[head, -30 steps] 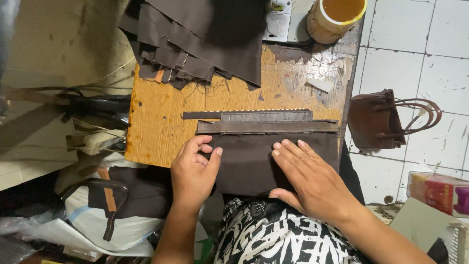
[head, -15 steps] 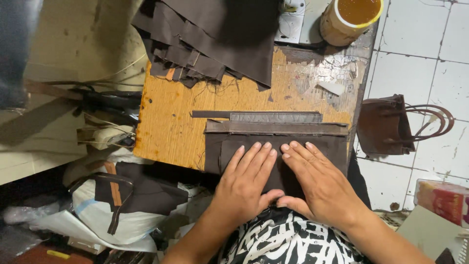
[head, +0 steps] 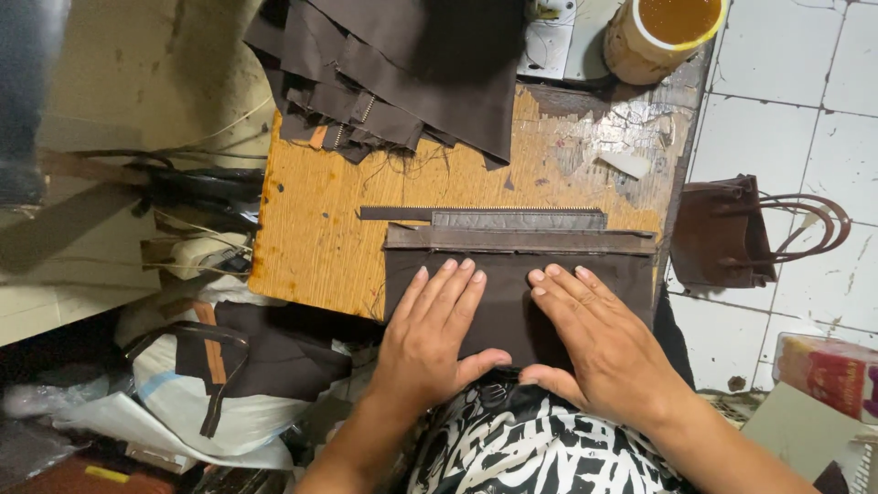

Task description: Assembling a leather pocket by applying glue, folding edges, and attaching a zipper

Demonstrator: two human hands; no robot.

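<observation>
Both hands pressed flat, palms down and fingers spread, on a dark brown rectangular fabric panel lying at the near edge of a worn orange-brown wooden worktable. Left hand laid on the panel's left half, holding nothing, thumb stretched toward the right. Right hand set just beside it on the right half, likewise grasping nothing, thumbs nearly meeting over the panel's lower edge. Along the panel's top edge, a folded brown band running the full width. Just beyond it, a grey zipper strip with fine teeth, lying parallel and close.

At the table's far side, a heap of dark brown cut fabric pieces, some with zippers, loose threads trailing. At the far right corner, a cream cylindrical tin holding amber liquid, standing next to a flat grey metal plate. Nearby, a small pale scrap on scuffed, peeling wood.

On the white tiled floor to the right, a brown handbag with looped handles. Near the lower right, a red rectangular box with a glossy face. To the lower left, a white plastic sack draped with brown straps and cloth. Black-and-white patterned clothing at the bottom.
</observation>
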